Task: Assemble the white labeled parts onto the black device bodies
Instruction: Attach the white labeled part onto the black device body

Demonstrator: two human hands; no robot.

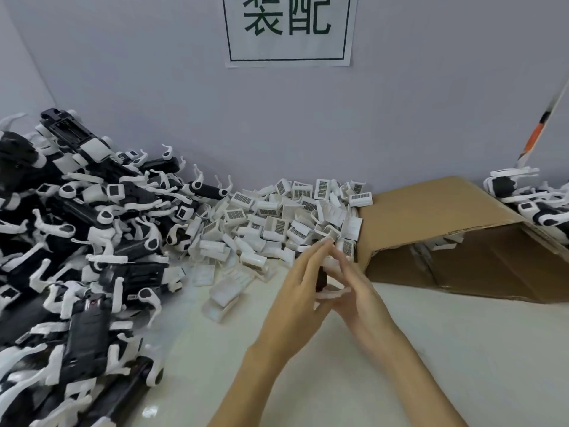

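My left hand (295, 291) and my right hand (360, 288) meet over the middle of the table, with a black device body (321, 280) held between them. A white part (332, 293) shows at its lower end. The fingers of both hands lie fairly straight along the piece and the fingertips touch at the top. Motion blur hides the exact grip. A heap of white labeled parts (277, 223) lies just behind the hands. A big pile of black device bodies (77, 241) with white arms fills the left side.
A tipped brown cardboard box (446, 238) lies open at the right behind my hands. More black and white devices (529, 204) sit at the far right. A paper sign (289, 29) hangs on the grey wall. The pale tabletop (462, 349) extends to the front right.
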